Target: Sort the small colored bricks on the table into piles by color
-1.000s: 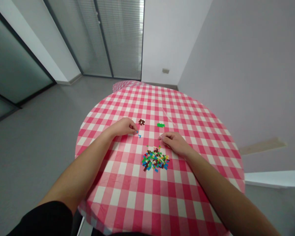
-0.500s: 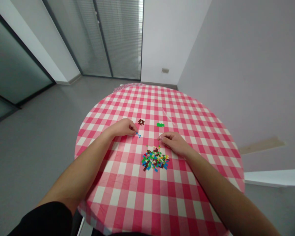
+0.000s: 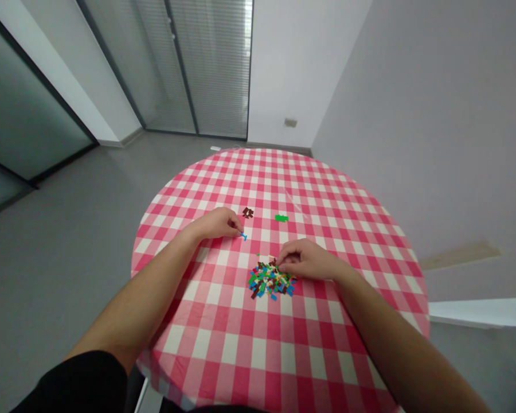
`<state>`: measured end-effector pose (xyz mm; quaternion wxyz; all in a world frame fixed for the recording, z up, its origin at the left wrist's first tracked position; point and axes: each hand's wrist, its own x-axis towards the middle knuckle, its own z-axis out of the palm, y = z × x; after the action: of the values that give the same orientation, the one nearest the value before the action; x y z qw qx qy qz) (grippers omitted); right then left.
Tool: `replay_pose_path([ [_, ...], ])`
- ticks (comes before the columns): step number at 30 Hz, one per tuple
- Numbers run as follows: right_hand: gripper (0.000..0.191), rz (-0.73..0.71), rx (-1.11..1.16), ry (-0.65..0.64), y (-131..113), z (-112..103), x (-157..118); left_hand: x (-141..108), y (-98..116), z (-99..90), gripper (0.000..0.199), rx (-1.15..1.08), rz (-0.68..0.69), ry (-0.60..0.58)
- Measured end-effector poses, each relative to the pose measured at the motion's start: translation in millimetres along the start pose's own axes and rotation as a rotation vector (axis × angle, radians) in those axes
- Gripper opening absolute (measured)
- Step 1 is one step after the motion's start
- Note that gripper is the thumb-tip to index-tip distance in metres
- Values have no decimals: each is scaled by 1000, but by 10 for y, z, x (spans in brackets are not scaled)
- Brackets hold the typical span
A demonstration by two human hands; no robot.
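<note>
Thumb and fingertips of my left hand (image 3: 219, 222) are pinched together at the near end of some small blue building bricks (image 3: 244, 236) lying on the cloth. With its fingers bent and drawn together, my right hand (image 3: 307, 259) reaches onto the upper right side of a mixed pile of small bricks (image 3: 266, 282) in green, blue, brown, yellow and white. What its fingertips hold, if anything, is hidden. Beyond the left fingertips sits a little group of brown bricks (image 3: 247, 213). A cluster of green bricks (image 3: 281, 218) is farther right, ahead of the right hand.
A red-and-white checked cloth (image 3: 223, 344) covers the round table. A white object (image 3: 215, 148) shows at its far edge. Walls stand beyond and to the right, with a glass partition (image 3: 215, 74) behind on the left.
My right hand has moved down toward me, from above the pile onto its upper right side. My left hand stays almost in place, and the blue bricks by its fingertips now appear closer together.
</note>
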<state>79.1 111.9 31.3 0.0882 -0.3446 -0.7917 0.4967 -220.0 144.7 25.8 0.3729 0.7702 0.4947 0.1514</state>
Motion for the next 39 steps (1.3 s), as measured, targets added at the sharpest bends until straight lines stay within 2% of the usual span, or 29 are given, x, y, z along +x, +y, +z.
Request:
replay_pose_path([
  [6, 15, 23, -91, -190, 24, -140, -98, -16, 63, 2, 21, -6, 14, 33],
  [8, 17, 28, -135, -257, 12, -168, -125, -32, 121, 24, 19, -36, 24, -41],
  [11, 21, 54, -210, -302, -61, -157, -149, -73, 253, 77, 14, -51, 80, -251],
  [13, 22, 79, -284, -303, -135, -122, -154, -106, 350, 114, 12, -20, 130, -370],
  [16, 20, 93, -420, -290, -238, -56, -154, -143, 453, 154, 11, -2, 158, -464],
  [23, 14, 16, -580, -232, -260, 13, -155, -129, 418, 174, 13, -8, 147, -511],
  [26, 20, -5, -579, -230, -277, 21, -155, -115, 384, 177, 13, -16, 147, -511],
  [31, 12, -14, -601, -238, -318, 70, -140, -109, 377, 177, 11, -22, 142, -517],
  [34, 7, -36, -605, -237, -311, 88, -127, -115, 379, 177, 11, -43, 137, -566],
  [37, 5, -81, -523, -245, -295, 72, -129, -128, 389, 180, 9, -44, 140, -631],
  [39, 7, -70, -375, -230, -276, 47, -137, -138, 399, 185, 9, -40, 140, -663],
])
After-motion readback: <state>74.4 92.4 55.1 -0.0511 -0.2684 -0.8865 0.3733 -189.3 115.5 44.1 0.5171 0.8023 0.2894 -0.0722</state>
